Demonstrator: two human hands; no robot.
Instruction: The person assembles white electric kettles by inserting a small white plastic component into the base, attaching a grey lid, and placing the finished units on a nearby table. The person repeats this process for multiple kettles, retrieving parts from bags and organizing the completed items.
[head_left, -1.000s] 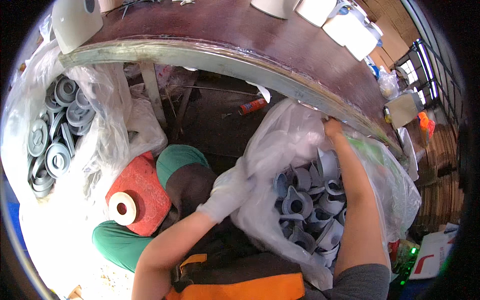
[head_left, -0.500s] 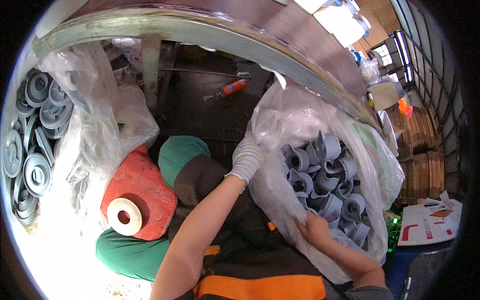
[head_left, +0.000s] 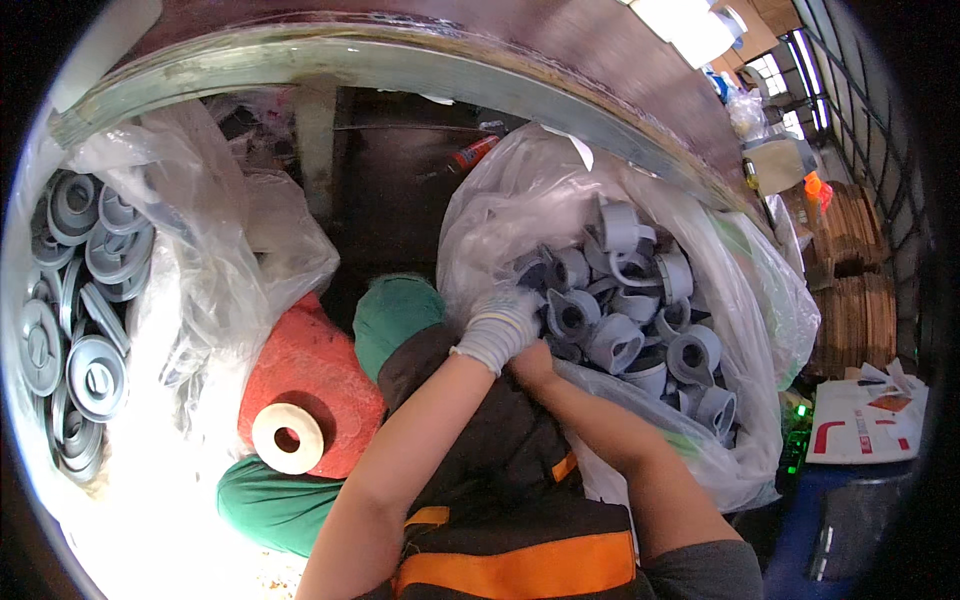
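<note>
Tbl edge [head_left: 400, 68] nr RH bag [head_left: 505, 205]

Cardboard stack [head_left: 852, 325] near white box [head_left: 858, 440]

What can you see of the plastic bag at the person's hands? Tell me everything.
The bag is whitish, translucent, crinkled plastic, looking like thin film. It sits open-mouthed beside the table edge, rim slack and uneven, holding a heap of grey spouted rings. The gloved left hand and bare right hand are at its near-left rim; whether either grips is unclear.

White box [head_left: 866, 430], red print [head_left: 824, 434], wording unreadable
</note>
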